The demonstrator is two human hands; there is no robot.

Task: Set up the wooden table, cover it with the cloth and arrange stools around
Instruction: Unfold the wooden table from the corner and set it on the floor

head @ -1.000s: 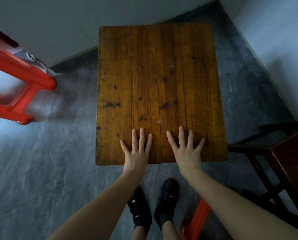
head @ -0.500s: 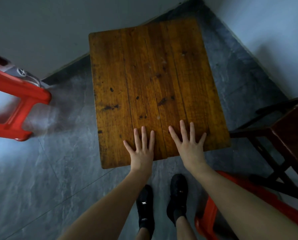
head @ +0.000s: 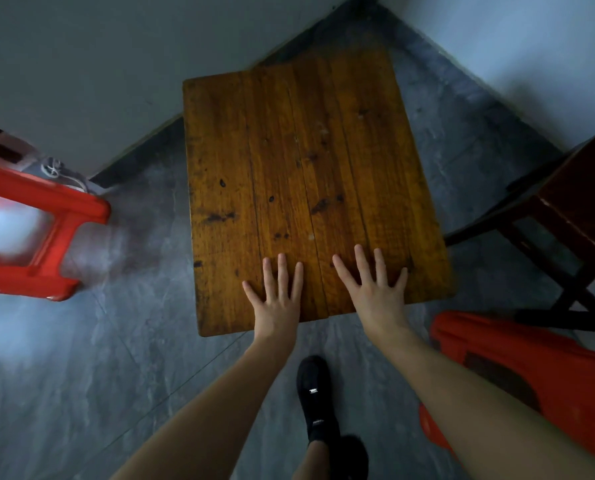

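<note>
The wooden table (head: 309,195) stands on the grey floor (head: 91,358) in the corner of the room, its far edge close to the wall (head: 81,64), and its bare plank surface sits a little askew to that wall. Both hands lie flat on the near end of it. The left hand (head: 277,303) has its fingers straight and spread, palm down, grasping nothing. The right hand (head: 379,296) is the same, fingers fanned out and pressing on the wood just beside the other.

One red stool (head: 43,216) stands off to the left, well apart from the table. Another red stool (head: 531,368) sits low at the right, near the person's right forearm. A dark wooden piece of furniture (head: 576,216) crowds the right side, near the table's corner. One black shoe (head: 315,396) is planted just short of the table's near edge. No cloth is anywhere I can see.

To my eye the table is being nudged into place, with covering and stools yet to come. The risk is in the push: flat palms have no real hold, so they may slide on the varnish instead of shifting the table. A harder shove could swing the far corner into the wall, or knock the right edge against the dark furniture. Stepping back, the person could trip on the stool at the right.
</note>
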